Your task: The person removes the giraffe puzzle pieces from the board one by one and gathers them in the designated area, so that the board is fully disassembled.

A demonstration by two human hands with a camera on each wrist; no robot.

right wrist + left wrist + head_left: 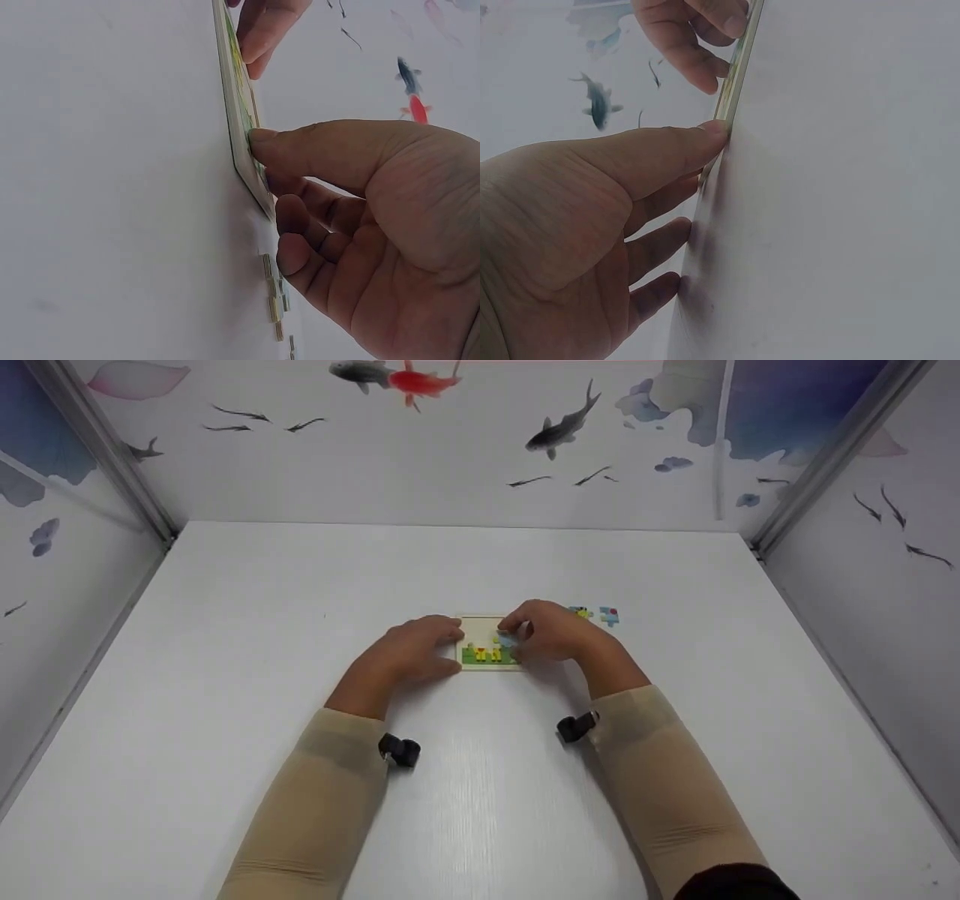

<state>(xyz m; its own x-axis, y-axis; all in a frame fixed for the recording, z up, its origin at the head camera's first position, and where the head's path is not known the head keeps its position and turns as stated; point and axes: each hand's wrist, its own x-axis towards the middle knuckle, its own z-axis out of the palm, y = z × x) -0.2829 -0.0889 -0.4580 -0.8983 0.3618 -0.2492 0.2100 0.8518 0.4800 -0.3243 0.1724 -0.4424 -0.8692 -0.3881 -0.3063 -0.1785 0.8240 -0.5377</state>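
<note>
Jigsaw tray (478,627) is lying on the white table (480,810) at the middle of the head frame, green-and-yellow pieces (481,655) filling its lower strip. The left hand (416,649) is touching the tray's left edge, thumb and fingers spreading apart. The right hand (555,631) is reaching over the tray's right side, thumb and index finger standing apart around a light blue piece (505,640); whether they are pinching it, I cannot tell. Loose jigsaw pieces (609,616) are lying right of centre, beyond that hand.
</note>
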